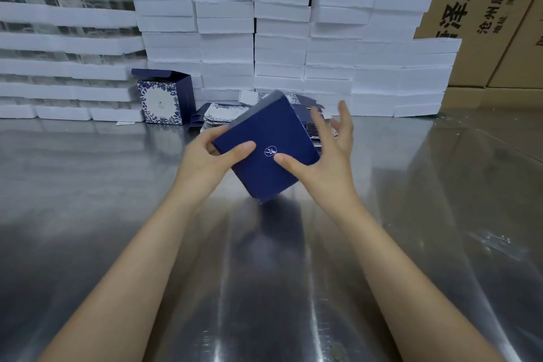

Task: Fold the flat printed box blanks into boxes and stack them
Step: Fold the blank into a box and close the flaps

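A dark blue box (264,132) with a small white emblem is held tilted above the steel table (88,185). My left hand (211,156) grips its left corner, thumb on the top face. My right hand (326,153) presses its thumb on that face near the emblem, with the other fingers spread straight at the box's right side. Behind the box lies a pile of flat printed blanks (220,117). One folded box (163,98) with a blue floral front stands upright at the back left, its top flap open.
Stacks of white foam trays (293,38) form a wall along the back of the table. More trays with clear inserts (58,38) are at the left. Brown cartons (484,9) with printed text stand behind at the right.
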`<move>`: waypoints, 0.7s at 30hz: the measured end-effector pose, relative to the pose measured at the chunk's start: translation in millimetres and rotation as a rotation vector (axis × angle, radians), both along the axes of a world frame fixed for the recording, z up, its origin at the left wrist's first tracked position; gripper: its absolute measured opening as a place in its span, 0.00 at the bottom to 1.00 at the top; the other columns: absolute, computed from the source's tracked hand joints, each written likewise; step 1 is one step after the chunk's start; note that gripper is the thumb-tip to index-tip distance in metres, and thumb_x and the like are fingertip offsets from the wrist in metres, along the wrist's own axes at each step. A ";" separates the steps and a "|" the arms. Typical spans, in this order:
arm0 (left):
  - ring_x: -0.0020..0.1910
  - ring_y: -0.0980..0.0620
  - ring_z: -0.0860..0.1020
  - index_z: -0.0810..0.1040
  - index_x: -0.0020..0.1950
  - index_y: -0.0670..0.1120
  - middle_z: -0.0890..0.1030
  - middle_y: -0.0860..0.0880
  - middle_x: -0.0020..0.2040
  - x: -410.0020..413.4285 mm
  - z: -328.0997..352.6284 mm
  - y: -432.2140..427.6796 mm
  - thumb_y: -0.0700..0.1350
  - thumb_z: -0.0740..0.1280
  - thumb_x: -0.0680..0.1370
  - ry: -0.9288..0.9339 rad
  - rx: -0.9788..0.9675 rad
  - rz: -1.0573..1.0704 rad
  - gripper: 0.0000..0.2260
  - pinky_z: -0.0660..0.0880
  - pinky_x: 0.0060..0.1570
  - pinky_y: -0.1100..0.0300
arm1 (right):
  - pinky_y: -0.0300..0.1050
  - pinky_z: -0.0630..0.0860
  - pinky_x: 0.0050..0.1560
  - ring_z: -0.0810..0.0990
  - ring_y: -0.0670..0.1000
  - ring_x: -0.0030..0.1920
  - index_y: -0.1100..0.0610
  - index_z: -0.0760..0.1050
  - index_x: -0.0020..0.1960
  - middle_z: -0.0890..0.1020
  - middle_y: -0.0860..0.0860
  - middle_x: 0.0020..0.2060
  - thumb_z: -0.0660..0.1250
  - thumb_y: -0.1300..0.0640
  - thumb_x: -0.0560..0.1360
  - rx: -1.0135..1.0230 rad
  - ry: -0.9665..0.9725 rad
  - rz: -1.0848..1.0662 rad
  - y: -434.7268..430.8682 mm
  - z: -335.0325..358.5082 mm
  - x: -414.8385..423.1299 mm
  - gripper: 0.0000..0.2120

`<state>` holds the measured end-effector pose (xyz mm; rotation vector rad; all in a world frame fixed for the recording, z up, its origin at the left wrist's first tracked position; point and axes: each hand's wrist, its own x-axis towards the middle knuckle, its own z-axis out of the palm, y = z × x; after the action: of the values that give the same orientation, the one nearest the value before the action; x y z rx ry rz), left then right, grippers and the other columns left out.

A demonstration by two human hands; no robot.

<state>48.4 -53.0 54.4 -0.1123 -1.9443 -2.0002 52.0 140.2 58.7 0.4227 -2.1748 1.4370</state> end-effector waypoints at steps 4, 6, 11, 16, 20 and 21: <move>0.54 0.61 0.81 0.72 0.67 0.52 0.82 0.58 0.57 5.2 -0.7 11.8 0.58 0.75 0.68 0.135 0.074 0.048 0.30 0.76 0.43 0.69 | 0.42 0.77 0.58 0.76 0.38 0.58 0.42 0.70 0.65 0.78 0.36 0.59 0.76 0.49 0.69 -0.073 -0.026 0.125 -4.9 -5.4 2.0 0.28; 0.57 0.61 0.80 0.72 0.65 0.56 0.81 0.61 0.59 7.4 -3.4 16.5 0.62 0.69 0.71 0.146 0.078 0.007 0.24 0.77 0.46 0.67 | 0.34 0.76 0.52 0.78 0.36 0.55 0.39 0.70 0.63 0.79 0.34 0.55 0.75 0.47 0.70 -0.109 -0.052 0.133 -5.6 -6.2 1.6 0.24; 0.59 0.55 0.80 0.75 0.65 0.56 0.81 0.56 0.61 5.1 -6.7 17.7 0.55 0.66 0.75 0.052 0.112 -0.200 0.18 0.76 0.55 0.61 | 0.44 0.67 0.69 0.69 0.41 0.68 0.45 0.62 0.75 0.72 0.40 0.67 0.63 0.47 0.79 -0.015 -0.059 0.161 -2.0 -7.1 0.0 0.25; 0.54 0.52 0.83 0.77 0.62 0.52 0.84 0.51 0.56 4.7 -3.3 15.0 0.49 0.71 0.74 -0.091 0.262 -0.306 0.17 0.79 0.43 0.62 | 0.24 0.67 0.58 0.70 0.27 0.60 0.39 0.51 0.77 0.70 0.25 0.60 0.60 0.44 0.80 -0.097 -0.234 0.236 -0.4 -6.5 -1.7 0.29; 0.50 0.53 0.84 0.76 0.62 0.52 0.84 0.52 0.55 5.9 -1.9 16.3 0.42 0.70 0.76 -0.058 0.294 -0.244 0.15 0.79 0.39 0.63 | 0.42 0.67 0.69 0.72 0.37 0.65 0.40 0.52 0.77 0.72 0.35 0.67 0.64 0.48 0.79 -0.179 -0.266 0.291 -4.2 -7.4 -0.9 0.32; 0.49 0.54 0.84 0.76 0.62 0.52 0.84 0.53 0.54 5.9 -1.2 16.8 0.41 0.70 0.76 -0.048 0.292 -0.236 0.16 0.79 0.38 0.63 | 0.44 0.67 0.69 0.72 0.38 0.65 0.41 0.52 0.77 0.72 0.36 0.67 0.64 0.49 0.79 -0.175 -0.258 0.294 -4.2 -7.3 -0.4 0.32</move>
<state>54.3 -36.2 53.2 -0.2319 -1.7092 -2.4377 51.6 136.1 51.4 0.5362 -2.2272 1.9195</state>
